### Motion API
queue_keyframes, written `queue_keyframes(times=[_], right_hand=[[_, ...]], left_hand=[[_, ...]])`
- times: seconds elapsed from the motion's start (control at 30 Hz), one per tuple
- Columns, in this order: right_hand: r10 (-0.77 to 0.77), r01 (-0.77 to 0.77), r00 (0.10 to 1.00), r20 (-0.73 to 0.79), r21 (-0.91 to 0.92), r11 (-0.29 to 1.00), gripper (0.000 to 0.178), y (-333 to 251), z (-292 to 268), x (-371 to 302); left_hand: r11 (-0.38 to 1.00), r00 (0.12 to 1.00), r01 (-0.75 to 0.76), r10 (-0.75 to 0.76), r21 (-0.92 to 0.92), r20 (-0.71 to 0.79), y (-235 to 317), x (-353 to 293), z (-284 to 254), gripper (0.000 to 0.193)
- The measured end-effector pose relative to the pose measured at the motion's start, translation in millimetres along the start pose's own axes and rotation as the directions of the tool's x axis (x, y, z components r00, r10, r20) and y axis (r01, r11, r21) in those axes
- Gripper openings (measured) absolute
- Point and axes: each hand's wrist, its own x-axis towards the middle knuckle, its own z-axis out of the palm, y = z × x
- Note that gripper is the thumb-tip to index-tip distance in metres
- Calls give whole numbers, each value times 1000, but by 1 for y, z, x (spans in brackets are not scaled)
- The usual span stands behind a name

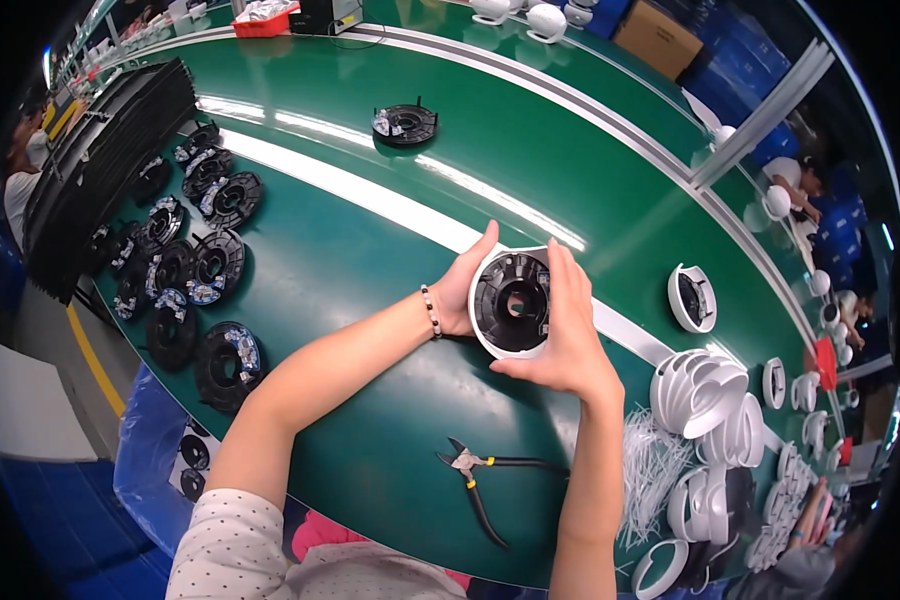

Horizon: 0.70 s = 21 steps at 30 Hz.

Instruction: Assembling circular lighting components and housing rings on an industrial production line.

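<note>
Between both hands, above the green worktable (370, 400), is a white round housing (480, 325) with a black ring-shaped insert (498, 295) seated inside it. My left hand (458, 290) grips the housing's left side, thumb pointing up; a beaded bracelet circles that wrist. On the opposite side my right hand (573, 335) wraps the rim, fingers along the top right and thumb at the bottom. The insert has a hole in its middle. Cutting pliers (467, 462) with black and yellow handles lie spread on the table below, partly hidden by my right forearm.
Several black ring parts with small circuit boards (215, 265) crowd the table's left. Another black ring part (406, 124) and a white housing (692, 298) rest on the green belt. White rings (698, 390) and white strips (650, 470) pile up at right. A black stack (100, 170) stands far left.
</note>
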Motion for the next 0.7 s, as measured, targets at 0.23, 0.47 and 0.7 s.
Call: queue_keyframes(times=[0.23,0.47,0.7], right_hand=[[0,15,990,-142,101,995,127,11,26,1],[4,10,963,-270,51,999,118,7,42,-3],[54,6,957,-284,209,978,112,21,55,-2]], left_hand=[[997,996,-68,70,28,-49,-1,-11,-11,54],[991,993,-112,109,-72,-47,-3,-15,-4,41],[959,962,-260,248,-109,-113,-1,-10,-8,42]])
